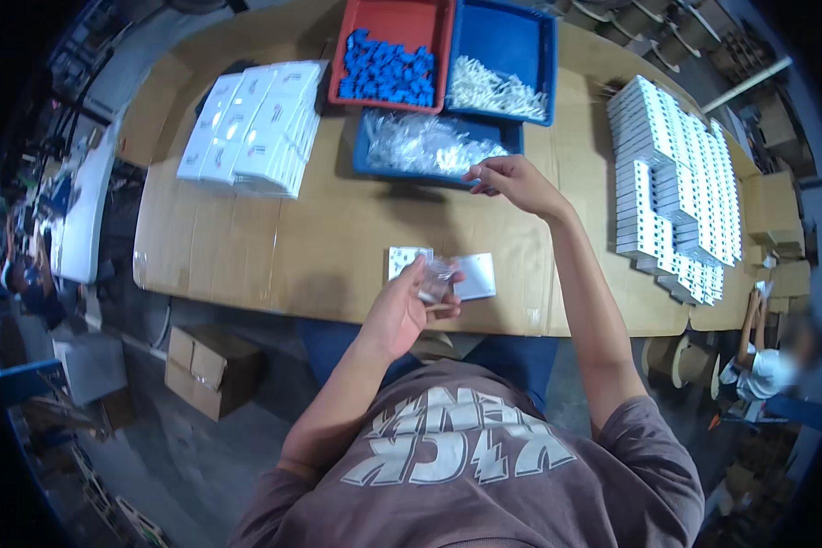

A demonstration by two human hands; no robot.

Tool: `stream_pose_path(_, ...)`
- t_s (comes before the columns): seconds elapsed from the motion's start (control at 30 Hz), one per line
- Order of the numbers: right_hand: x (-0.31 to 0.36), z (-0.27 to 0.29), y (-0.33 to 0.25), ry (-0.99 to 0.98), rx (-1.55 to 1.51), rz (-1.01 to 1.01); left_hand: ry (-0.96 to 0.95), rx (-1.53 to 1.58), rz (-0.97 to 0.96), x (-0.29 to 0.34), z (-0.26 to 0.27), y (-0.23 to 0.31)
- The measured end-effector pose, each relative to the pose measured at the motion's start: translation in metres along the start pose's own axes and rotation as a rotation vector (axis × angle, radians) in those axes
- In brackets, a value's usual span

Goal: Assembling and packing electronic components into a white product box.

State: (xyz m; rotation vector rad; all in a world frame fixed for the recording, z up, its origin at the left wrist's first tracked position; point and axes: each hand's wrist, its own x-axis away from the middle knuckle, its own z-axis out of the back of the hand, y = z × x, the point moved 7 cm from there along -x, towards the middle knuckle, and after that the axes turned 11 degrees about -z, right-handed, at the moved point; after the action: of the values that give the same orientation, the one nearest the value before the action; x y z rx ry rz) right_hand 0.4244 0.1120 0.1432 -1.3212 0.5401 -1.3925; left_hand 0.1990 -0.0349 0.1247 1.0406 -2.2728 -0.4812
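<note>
My left hand (400, 312) is curled around a small clear plastic bag (437, 279) above the front of the table. Just beyond and beneath it lies a small white box (478, 278), with a white printed panel (408, 259) at its left; the hand hides where they meet. My right hand (519, 185) is at the near right edge of a blue tray (367, 166) heaped with clear plastic bags (429, 144). Its thumb and fingertips are pinched together; whatever may be between them is too small to make out.
Behind stand a red tray (335, 78) of blue plastic pieces (388, 71) and a blue tray (502, 41) of white pieces (493, 89). Stacked flat white packs (256, 123) sit at left, rows of small white boxes (676, 178) at right. Cardboard (274, 247) covers the table.
</note>
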Motion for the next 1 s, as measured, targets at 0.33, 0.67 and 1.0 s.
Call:
stream_pose_path(0.33,-0.086,0.169,0.033,1.036,0.509,0.018,0.035,0.021,0.058,0.001,0.007,-0.012)
stream_pose_path(0.67,-0.142,0.189,0.014,1.168,0.844,0.088,0.034,-0.026,0.070,-0.006,0.004,-0.013)
stream_pose_path(1.0,-0.166,0.202,0.012,1.143,0.870,-0.022,0.056,-0.072,0.079,-0.014,0.008,-0.007)
